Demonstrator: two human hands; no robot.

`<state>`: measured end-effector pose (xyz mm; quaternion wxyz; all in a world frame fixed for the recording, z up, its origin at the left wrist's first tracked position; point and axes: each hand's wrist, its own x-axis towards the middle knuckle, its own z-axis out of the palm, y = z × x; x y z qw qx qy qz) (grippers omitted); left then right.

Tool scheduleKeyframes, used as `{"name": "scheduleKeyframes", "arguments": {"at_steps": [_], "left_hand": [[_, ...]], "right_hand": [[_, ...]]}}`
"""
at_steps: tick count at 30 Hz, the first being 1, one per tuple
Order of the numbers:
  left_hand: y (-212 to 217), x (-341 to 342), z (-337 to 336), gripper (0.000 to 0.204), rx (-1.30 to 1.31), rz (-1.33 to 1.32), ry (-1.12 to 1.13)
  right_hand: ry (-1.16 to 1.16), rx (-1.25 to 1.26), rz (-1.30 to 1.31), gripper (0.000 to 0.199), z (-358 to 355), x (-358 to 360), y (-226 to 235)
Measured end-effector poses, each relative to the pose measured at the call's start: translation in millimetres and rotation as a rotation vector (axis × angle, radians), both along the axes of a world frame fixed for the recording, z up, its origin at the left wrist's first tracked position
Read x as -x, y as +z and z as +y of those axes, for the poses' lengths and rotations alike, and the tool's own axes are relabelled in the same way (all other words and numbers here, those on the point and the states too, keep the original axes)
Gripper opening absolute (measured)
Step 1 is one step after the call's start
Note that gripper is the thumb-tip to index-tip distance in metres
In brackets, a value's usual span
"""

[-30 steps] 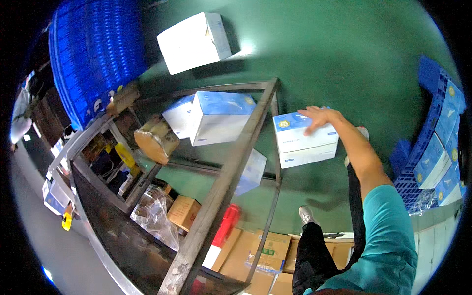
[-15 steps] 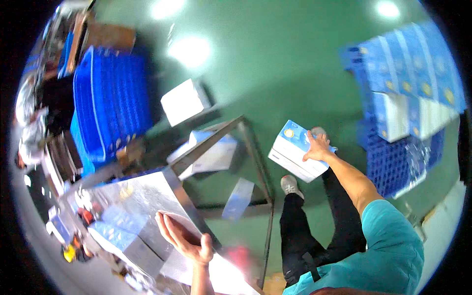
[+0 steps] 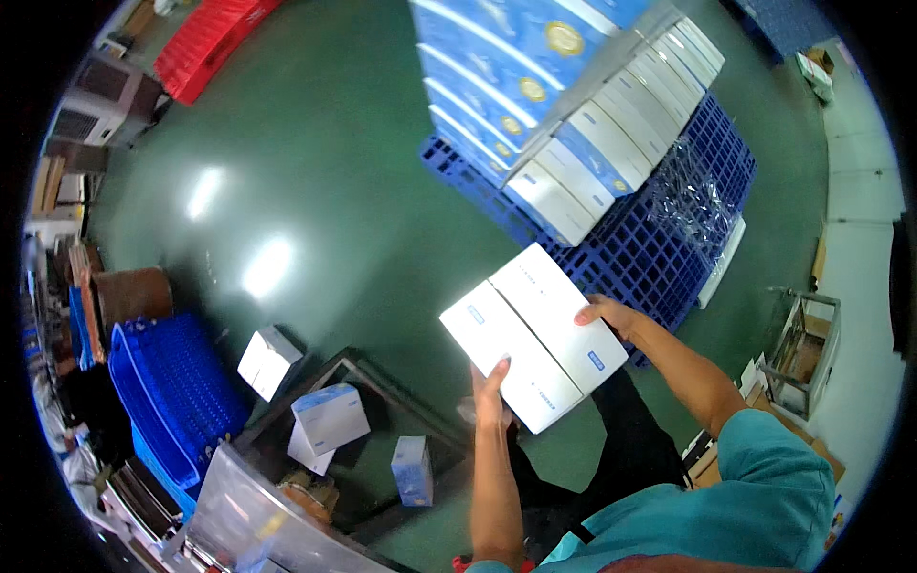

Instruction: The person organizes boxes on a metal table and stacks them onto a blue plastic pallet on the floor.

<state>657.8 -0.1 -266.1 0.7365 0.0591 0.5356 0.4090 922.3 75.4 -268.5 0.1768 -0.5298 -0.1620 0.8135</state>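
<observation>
Two white boxes (image 3: pixel 557 320) are pressed side by side in front of my legs, a dark seam running between them. My left hand (image 3: pixel 490 392) grips their near left side, thumb on the upper face and fingers mostly hidden. On the right edge, my right hand (image 3: pixel 609 315) is closed with its thumb on top; its other fingers are partly out of sight. Just beyond the boxes stands a blue plastic pallet (image 3: pixel 621 250) bearing a stack of blue-and-white boxes (image 3: pixel 559 186), with crumpled clear plastic wrap (image 3: pixel 690 202) on its right part.
A metal-topped table (image 3: pixel 253 511) stands at lower left. Near its frame lie several small boxes (image 3: pixel 330 420) on the floor, and another white box (image 3: pixel 269 363) farther left. Blue crates (image 3: pixel 177 401) stand at the left, a red pallet (image 3: pixel 205 48) far left, a metal frame cart (image 3: pixel 804 353) at right.
My view has swung right toward the pallet. My left hand has left the metal table and joined my right hand on the boxes, which now show their white faces upward.
</observation>
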Motion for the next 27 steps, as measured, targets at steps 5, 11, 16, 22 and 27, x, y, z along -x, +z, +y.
{"name": "scheduleKeyframes", "arguments": {"at_steps": [5, 11, 16, 22, 27], "left_hand": [[-47, -112, 74, 0.069, 0.003, -0.192, 0.066], [-128, -227, 171, 0.060, -0.071, -0.168, 0.157], [-178, -250, 219, 0.047, -0.040, -0.040, -0.003], [-158, -268, 253, 0.051, 0.096, -0.033, 0.025], [-181, -243, 227, 0.054, 0.098, -0.003, -0.037]], "right_hand": [[-0.364, -0.062, -0.039, 0.063, 26, -119, -37], [-0.773, -0.019, 0.003, 0.054, 34, -151, -91], [-0.856, 0.053, -0.045, 0.044, 77, -139, -135], [-0.910, -0.009, 0.067, 0.047, 95, -136, -143], [-0.825, -0.006, 0.033, 0.048, 97, -135, -136]]}}
